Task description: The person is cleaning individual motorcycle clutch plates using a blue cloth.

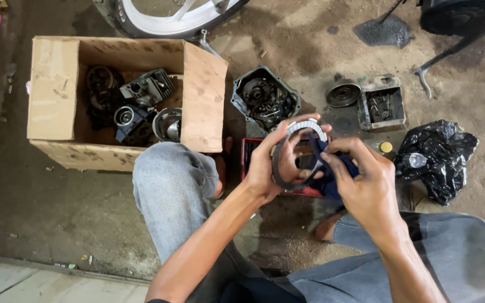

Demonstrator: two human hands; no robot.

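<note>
We squat on a stained, sandy concrete floor. A cardboard box of dark engine parts sits left; a white wheel lies above, 1 black bag right, pale boards lower left.

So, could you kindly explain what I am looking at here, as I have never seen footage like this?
This is one picture from a camera worn on a person's head, looking down at their knees and bare hands. The left hand holds thin metal rings, likely clutch plates; the right hand presses a dark blue cloth against them. On the dirt floor lie a cardboard box of engine parts, an open engine cover, a round pulley-like part, a black plastic bag and a red tray.
</note>
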